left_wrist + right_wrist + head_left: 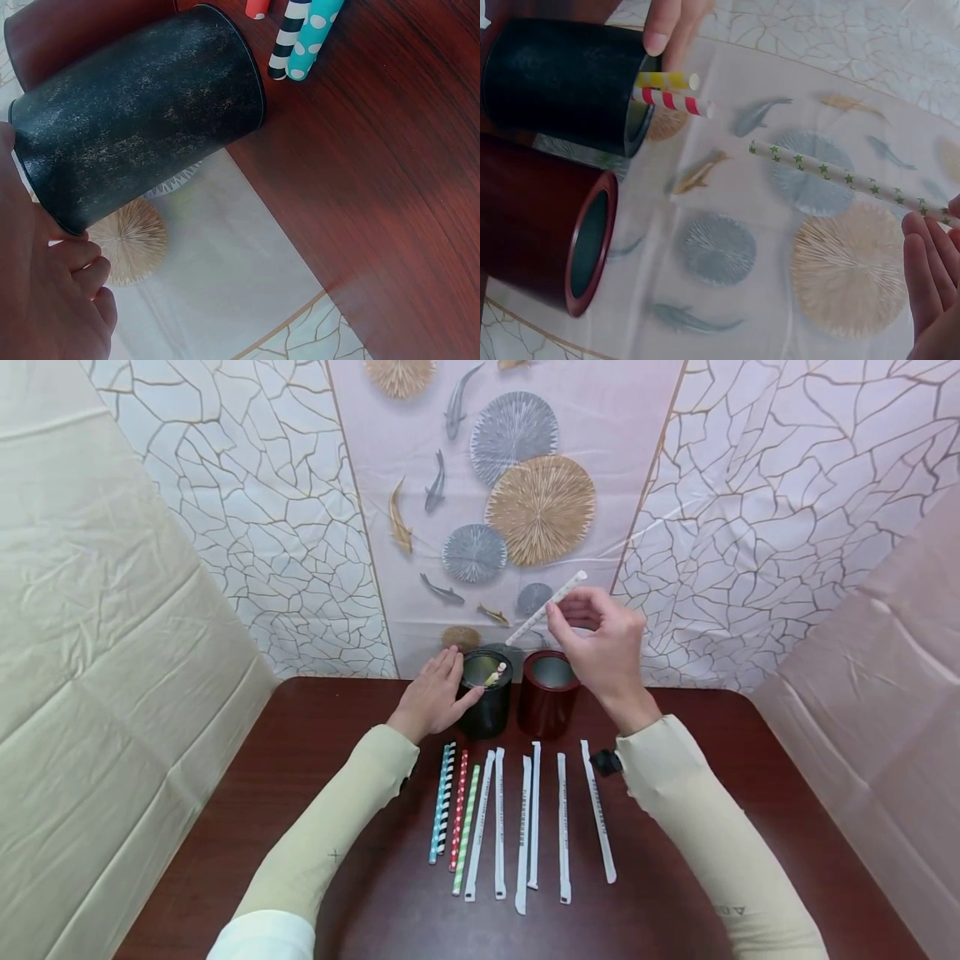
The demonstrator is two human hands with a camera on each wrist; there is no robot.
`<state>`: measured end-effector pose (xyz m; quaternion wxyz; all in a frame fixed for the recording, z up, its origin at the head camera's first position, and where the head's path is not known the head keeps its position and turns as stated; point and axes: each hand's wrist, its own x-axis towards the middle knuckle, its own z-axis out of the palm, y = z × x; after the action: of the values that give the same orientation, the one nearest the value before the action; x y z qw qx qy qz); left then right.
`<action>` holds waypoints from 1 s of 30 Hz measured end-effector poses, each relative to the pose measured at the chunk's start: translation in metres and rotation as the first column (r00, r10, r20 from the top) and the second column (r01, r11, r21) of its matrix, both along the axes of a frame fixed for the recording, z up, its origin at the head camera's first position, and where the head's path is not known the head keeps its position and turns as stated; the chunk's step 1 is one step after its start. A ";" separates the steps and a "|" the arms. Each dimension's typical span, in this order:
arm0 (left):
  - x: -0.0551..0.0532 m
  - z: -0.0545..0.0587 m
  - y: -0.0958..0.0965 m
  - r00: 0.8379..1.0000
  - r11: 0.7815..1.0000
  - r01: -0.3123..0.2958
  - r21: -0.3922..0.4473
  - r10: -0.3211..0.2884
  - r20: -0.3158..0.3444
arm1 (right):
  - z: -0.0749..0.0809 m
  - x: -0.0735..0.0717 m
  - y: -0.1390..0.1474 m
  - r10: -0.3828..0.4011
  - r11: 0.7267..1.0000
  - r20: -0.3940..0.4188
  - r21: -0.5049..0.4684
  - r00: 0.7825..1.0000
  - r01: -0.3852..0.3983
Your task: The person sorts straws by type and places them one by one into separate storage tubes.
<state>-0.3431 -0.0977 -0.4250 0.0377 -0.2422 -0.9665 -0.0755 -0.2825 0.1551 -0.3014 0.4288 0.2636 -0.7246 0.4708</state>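
My right hand (603, 635) pinches a white paper straw with green stars (847, 178) by its upper part. The straw slants in the air above and behind a dark red cup (547, 706). Beside that stands a black cup (483, 714), its rim held at the left by my left hand (433, 692), with the thumb on the near rim and the fingers along the outer side. Inside the black cup lean a yellow-and-white straw (667, 80) and a red-and-white striped straw (676, 102). The red cup shows no straw above its rim.
Unwrapped straws, blue dotted (438, 814), black striped (447, 793), red dotted (459, 814) and green striped (467, 835), lie on the dark wooden table (337, 835). Several straws in white paper wrappers (564, 835) lie to their right. A patterned cloth (420, 410) hangs behind.
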 end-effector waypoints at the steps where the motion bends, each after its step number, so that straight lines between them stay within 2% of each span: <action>1: 0.000 0.000 0.000 1.000 1.000 0.000 -0.002 0.000 -0.001 | -0.002 -0.003 -0.002 0.003 1.000 0.008 -0.001 1.000 -0.003; 7: -0.001 0.000 0.000 1.000 1.000 0.002 -0.009 -0.002 -0.010 | -0.016 -0.016 -0.014 0.013 1.000 0.052 0.022 0.999 -0.014; 19: 0.001 0.001 0.001 1.000 1.000 0.008 -0.007 -0.008 -0.017 | -0.047 -0.032 -0.031 -0.031 0.991 0.138 0.133 0.990 0.012; 26: 0.002 0.001 0.000 1.000 1.000 0.003 -0.008 -0.003 -0.012 | -0.053 -0.033 -0.032 -0.054 0.988 0.250 0.151 0.967 0.017; 30: 0.001 0.001 -0.001 1.000 1.000 0.003 -0.011 -0.003 -0.012 | -0.049 -0.029 -0.029 -0.058 0.990 0.266 0.141 0.962 0.021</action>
<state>-0.3425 -0.0992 -0.4236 0.0418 -0.2442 -0.9664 -0.0687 -0.3112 0.1264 -0.3500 0.3166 0.2113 -0.8119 0.4426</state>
